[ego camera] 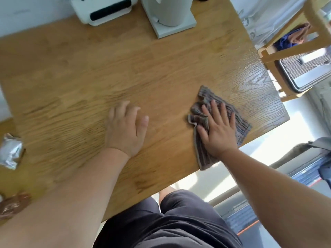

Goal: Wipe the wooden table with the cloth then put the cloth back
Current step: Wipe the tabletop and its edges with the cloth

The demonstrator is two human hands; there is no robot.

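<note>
The cloth [203, 154], grey-brown and striped, lies near the right corner of the wooden table [125, 68], close to its near edge. Its long axis runs roughly from that near edge toward the table's far side. The far tip points away from the person, and the nearest corner reaches the table's near edge. Its left side is bunched into folds, while the right side lies flatter.

The left hand [125, 129] is over the middle of the table's near half, to the left of the cloth and apart from it. Its fingers are loosely curled with the thumb out to the side, and it holds nothing. Motion blur hides whether the fingertips touch the wood. The right hand [218, 129] lies flat on the cloth with its fingers straight and spread, palm pressing down and gripping nothing.

The table top is light oak with a strong grain. At its left end lie a crumpled silver foil packet [10, 151] and, nearer the person, a brown wrapper [12, 204]. Along the table's far edge stand a white appliance [103, 9] with dark slots and a pale jug on a square white base [170, 15]. A wooden chair [290, 49] stands beyond the table's right end. The person's dark shorts [175, 221] show below the table's near edge.
</note>
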